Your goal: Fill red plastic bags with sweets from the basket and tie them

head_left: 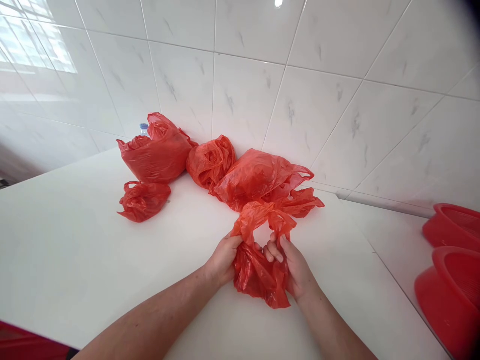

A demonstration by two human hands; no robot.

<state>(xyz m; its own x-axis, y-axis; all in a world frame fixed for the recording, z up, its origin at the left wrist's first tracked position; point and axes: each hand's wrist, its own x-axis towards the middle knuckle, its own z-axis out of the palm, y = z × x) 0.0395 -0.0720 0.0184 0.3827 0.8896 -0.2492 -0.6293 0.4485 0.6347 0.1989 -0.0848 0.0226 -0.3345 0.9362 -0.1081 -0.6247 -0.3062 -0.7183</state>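
A red bag [260,280] stretched between the left hand [224,257] and right hand [297,265], lower centre of the frame.
Neither hand is nearer: each has curled closed on one edge, the right one's fingers only loosely bent, and a gap in the plastic shows between them. The bag's long axis runs up and down the frame; it's thin, glossy and crumpled, orange at the top, deeper red below. Beyond it on the white desk [195,245], a bulging bag [255,175] sits near the tiled wall [247,90].
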